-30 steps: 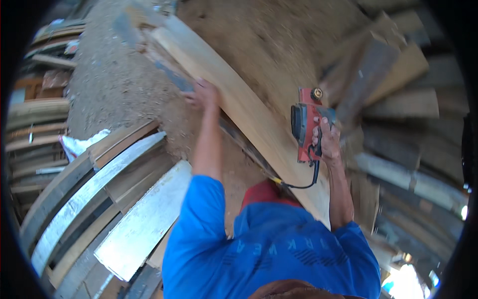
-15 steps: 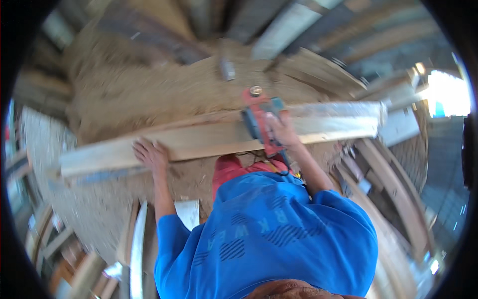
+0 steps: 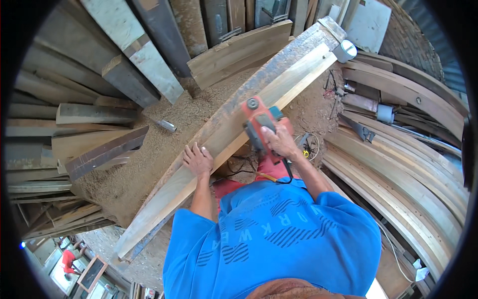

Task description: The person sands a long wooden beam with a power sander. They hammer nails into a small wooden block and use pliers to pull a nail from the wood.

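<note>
My right hand [image 3: 280, 141] is closed round the handle of a red and teal electric planer [image 3: 259, 122]. The planer rests on a long pale wooden board [image 3: 224, 138], near the board's middle. My left hand [image 3: 198, 160] lies on the board to the left of the planer, fingers spread over its top. The board runs diagonally from lower left to upper right, on a worn, paint-stained beam [image 3: 298, 46] serving as its support. From the planer's rear a dark power cord [image 3: 288, 172] hangs down by my waist.
Sawdust [image 3: 129, 164] covers the ground beyond the beam. Planks [image 3: 59, 114] lean and lie at the far left. Long timbers [image 3: 398, 174] are stacked at right. A white cup-like container [image 3: 344, 51] stands by the board's far end. A person in red [image 3: 69, 261] is at lower left.
The view has turned, so the board now slants up to the right instead of lying nearly level. My left hand is closer to the planer, which my right hand still grips.
</note>
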Available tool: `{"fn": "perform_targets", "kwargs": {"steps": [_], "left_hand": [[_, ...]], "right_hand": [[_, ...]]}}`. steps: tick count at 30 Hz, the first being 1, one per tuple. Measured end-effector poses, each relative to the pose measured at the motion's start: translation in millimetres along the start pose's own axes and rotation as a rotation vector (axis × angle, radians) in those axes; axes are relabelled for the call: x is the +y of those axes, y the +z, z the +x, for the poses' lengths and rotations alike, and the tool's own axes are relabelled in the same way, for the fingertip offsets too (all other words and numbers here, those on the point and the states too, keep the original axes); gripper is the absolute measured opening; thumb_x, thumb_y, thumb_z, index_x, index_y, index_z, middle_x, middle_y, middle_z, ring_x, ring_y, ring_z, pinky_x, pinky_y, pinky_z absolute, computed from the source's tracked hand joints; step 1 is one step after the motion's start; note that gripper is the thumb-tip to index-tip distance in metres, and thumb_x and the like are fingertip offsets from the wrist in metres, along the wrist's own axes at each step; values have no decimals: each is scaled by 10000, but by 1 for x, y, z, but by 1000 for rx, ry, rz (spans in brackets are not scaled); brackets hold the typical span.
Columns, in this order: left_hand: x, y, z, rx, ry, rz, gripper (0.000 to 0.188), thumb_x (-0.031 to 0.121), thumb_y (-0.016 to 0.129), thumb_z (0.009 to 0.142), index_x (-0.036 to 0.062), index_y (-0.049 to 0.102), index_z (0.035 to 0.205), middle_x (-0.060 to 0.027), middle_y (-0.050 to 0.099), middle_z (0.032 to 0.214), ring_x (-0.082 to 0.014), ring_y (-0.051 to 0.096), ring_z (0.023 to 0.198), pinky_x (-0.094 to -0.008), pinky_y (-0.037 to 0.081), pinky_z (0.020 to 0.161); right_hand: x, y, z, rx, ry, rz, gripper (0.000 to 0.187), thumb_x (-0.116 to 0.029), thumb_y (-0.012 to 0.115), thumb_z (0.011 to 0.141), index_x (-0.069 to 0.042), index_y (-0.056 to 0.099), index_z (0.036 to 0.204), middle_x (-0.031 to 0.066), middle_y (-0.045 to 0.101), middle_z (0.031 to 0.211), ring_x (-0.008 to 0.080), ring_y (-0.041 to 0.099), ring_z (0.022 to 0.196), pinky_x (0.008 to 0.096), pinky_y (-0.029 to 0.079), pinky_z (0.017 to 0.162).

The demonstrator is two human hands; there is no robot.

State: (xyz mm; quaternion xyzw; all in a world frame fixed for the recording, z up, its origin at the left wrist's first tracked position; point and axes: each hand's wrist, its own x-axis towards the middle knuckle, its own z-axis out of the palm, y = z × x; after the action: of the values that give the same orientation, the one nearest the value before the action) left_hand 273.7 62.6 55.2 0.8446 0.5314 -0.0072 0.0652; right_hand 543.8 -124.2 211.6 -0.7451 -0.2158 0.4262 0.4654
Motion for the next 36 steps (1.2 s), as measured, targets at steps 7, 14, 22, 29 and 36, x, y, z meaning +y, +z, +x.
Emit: {"fn": "perform_targets", "kwargs": {"steps": [7, 14, 22, 29, 36], "left_hand": [[-6, 4, -3, 26, 15, 75, 490, 357, 517, 972, 162, 540, 1421, -204, 463, 1509, -399, 407, 1392, -588, 284, 1113], [1, 2, 4, -1, 4, 117, 490, 380, 466, 991, 191, 517, 1440, -181, 449, 1533, -386, 413, 1381, -574, 285, 1112], [98, 8, -10, -205, 210, 153, 808, 425, 546, 961, -22, 273, 1576, -327, 196, 1633, -486, 131, 1534, -615, 74, 1231], [314, 16, 31, -351, 746, -69, 922, 465, 611, 924, -49, 225, 1585, -274, 127, 1674, -472, 35, 1554, -568, 41, 1255], [421, 16, 90, -395, 772, 28, 1080, 508, 688, 842, -31, 146, 1606, -318, 58, 1664, -517, 33, 1535, -596, 22, 1244]], "right_hand": [[47, -114, -31, 362, 54, 45, 382, -448, 568, 1040, -78, 609, 955, -37, 540, 652, 53, 507, 529, 239, 409, 469], [65, -169, -65, 459, 102, 294, 428, -501, 581, 1027, -81, 609, 949, -33, 551, 660, 57, 518, 513, 228, 396, 443], [68, -213, -56, 398, 147, 242, 498, -544, 561, 1023, -66, 599, 891, -21, 549, 643, 70, 529, 512, 241, 409, 445], [45, -263, -16, 406, 115, 224, 498, -518, 569, 1027, -59, 606, 837, -21, 534, 590, 73, 517, 474, 243, 405, 425], [46, -336, 19, 399, 19, 295, 484, -478, 575, 1034, -52, 604, 805, -13, 546, 588, 74, 533, 480, 255, 429, 427]]}}
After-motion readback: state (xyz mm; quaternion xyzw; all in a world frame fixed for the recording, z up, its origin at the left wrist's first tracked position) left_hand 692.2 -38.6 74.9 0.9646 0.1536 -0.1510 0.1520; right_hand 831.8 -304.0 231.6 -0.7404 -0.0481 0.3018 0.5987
